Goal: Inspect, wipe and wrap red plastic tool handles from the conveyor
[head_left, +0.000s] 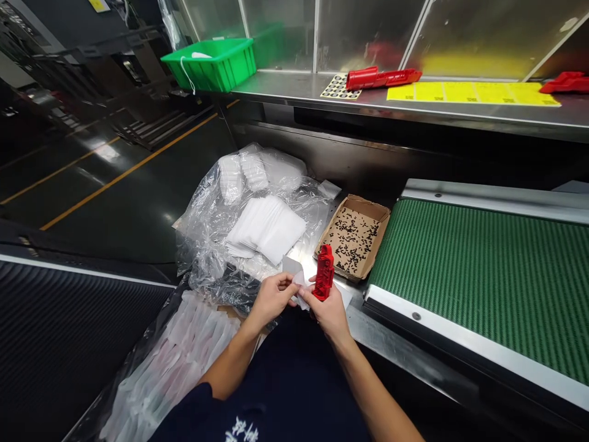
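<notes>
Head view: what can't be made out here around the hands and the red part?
- Red plastic part: its lower end is hidden by the right hand.
- Small clear bag: mostly covered by the left hand; any opening can't be seen.
- Cardboard box: its small black pieces are too small to identify.
- Red piece on the shelf: cut off by the right edge.

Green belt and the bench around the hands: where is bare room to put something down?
The green belt is bare, bordered by its metal rim and the cardboard tray of small black parts. The upper shelf has a bare strip between the green bin and the sticker sheet. Crowded: around the left hand and right hand, with the red part, among plastic bags.
</notes>
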A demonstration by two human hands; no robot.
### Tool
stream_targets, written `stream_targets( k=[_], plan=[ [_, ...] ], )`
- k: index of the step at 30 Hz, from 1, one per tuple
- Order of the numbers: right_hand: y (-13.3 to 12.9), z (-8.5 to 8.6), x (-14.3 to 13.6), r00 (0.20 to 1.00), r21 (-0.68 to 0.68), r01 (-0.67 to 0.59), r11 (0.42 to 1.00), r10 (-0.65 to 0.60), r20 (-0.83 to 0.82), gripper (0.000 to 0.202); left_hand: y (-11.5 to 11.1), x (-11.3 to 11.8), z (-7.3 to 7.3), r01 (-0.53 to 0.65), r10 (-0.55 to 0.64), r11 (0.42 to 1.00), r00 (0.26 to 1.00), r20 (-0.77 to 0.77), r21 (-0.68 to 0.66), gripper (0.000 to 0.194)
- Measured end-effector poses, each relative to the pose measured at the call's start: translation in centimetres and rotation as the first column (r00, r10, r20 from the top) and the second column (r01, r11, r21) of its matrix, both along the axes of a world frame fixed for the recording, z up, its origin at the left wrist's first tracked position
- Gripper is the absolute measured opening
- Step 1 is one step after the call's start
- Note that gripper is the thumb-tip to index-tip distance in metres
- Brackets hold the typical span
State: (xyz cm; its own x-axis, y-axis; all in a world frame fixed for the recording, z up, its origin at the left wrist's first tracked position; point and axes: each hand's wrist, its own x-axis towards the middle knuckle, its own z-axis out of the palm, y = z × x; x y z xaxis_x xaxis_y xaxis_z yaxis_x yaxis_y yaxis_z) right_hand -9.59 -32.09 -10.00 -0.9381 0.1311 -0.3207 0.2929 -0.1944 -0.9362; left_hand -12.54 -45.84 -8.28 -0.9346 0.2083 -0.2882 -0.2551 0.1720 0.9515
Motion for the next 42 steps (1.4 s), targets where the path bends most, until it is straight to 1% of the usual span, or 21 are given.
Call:
stream_targets(
  k=[3, 5, 7, 9, 10, 13, 16, 18, 21, 23, 26, 28, 30, 33, 36, 38, 40, 41, 42],
  plan=[
    [0.1, -0.3, 0.1, 0.996, 0.055, 0.093, 0.994, -0.094, 0.001, 0.039, -0.3, 0.2, -0.3, -0.009, 0.006, 0.998, 0.999, -0.043, -0.061, 0.026],
    [0.0, -0.6, 0.0, 0.985, 0.110, 0.170, 0.979, -0.171, -0.001, 0.036, -0.4, 0.5, -0.5, -0.011, 0.001, 0.993, 0.997, -0.083, -0.115, 0.021],
    [-0.1, -0.9, 0.0, 0.974, 0.162, 0.223, 0.961, -0.225, -0.003, 0.034, -0.2, 0.7, -0.8, -0.035, 0.010, 0.985, 0.989, -0.145, -0.171, 0.022],
    [0.0, -1.0, 0.0, 0.973, 0.204, 0.229, 0.952, -0.232, -0.008, 0.032, 0.0, 0.8, -1.1, -0.081, 0.029, 0.971, 0.974, -0.224, -0.224, 0.025],
    [0.1, -1.1, 0.0, 0.976, 0.218, 0.213, 0.952, -0.216, -0.011, 0.031, 0.1, 0.8, -1.4, -0.105, 0.037, 0.963, 0.963, -0.265, -0.248, 0.024],
    [0.7, -0.9, 0.4, 0.993, 0.240, 0.119, 0.963, -0.119, -0.013, 0.027, 0.5, 0.2, -2.4, -0.166, 0.035, 0.935, 0.923, -0.382, -0.313, 0.009],
    [1.7, -0.6, 1.5, 1.000, 0.266, 0.002, 0.964, 0.000, -0.011, 0.027, 1.0, -1.1, -3.9, -0.200, 0.002, 0.910, 0.879, -0.478, -0.363, 0.010],
    [2.4, -0.5, 2.4, 0.996, 0.281, -0.091, 0.955, 0.093, 0.004, 0.035, 1.5, -2.0, -4.8, -0.197, -0.034, 0.902, 0.854, -0.519, -0.383, 0.013],
    [3.3, -0.5, 3.7, 0.974, 0.223, -0.224, 0.949, 0.210, 0.084, 0.053, 2.4, -3.1, -5.8, -0.150, -0.107, 0.904, 0.826, -0.553, -0.400, 0.015],
    [3.8, -0.8, 4.2, 0.963, 0.168, -0.246, 0.955, 0.222, 0.151, 0.054, 3.1, -3.4, -6.1, -0.107, -0.154, 0.909, 0.811, -0.565, -0.402, 0.017],
    [4.2, -1.6, 4.3, 0.960, 0.134, -0.186, 0.973, 0.151, 0.237, 0.055, 3.8, -3.3, -6.2, -0.049, -0.206, 0.917, 0.791, -0.576, -0.395, 0.022],
    [4.3, -2.5, 4.1, 0.955, 0.068, -0.130, 0.989, 0.107, 0.276, 0.057, 3.9, -2.8, -5.9, -0.009, -0.236, 0.922, 0.780, -0.579, -0.387, 0.024],
    [4.2, -3.3, 4.0, 0.952, -0.017, -0.093, 0.996, 0.094, 0.292, 0.059, 3.8, -1.9, -5.5, 0.048, -0.277, 0.924, 0.768, -0.578, -0.380, 0.024],
    [3.9, -4.3, 3.7, 0.952, -0.130, -0.058, 0.990, 0.094, 0.290, 0.062, 3.4, -0.2, -4.9, 0.147, -0.347, 0.919, 0.738, -0.578, -0.365, 0.022],
    [3.1, -4.7, 3.6, 0.951, -0.218, -0.037, 0.975, 0.101, 0.291, 0.055, 3.0, 1.7, -4.6, 0.197, -0.372, 0.921, 0.705, -0.603, -0.337, 0.021],
    [2.3, -4.6, 3.5, 0.947, -0.244, -0.033, 0.969, 0.108, 0.302, 0.049, 2.6, 2.6, -5.0, 0.166, -0.340, 0.933, 0.700, -0.628, -0.320, 0.019],
    [1.5, -4.1, 3.4, 0.938, -0.263, -0.014, 0.965, 0.104, 0.331, 0.049, 2.0, 3.2, -5.9, 0.098, -0.291, 0.941, 0.719, -0.631, -0.323, 0.015],
    [1.2, -3.7, 3.3, 0.934, -0.269, 0.002, 0.963, 0.095, 0.346, 0.050, 1.6, 3.3, -6.5, 0.102, -0.290, 0.941, 0.735, -0.613, -0.323, 0.015],
    [1.1, -3.2, 3.2, 0.932, -0.275, 0.020, 0.961, 0.081, 0.352, 0.050, 1.1, 3.2, -7.1, 0.130, -0.301, 0.941, 0.744, -0.596, -0.314, 0.015]
  ],
)
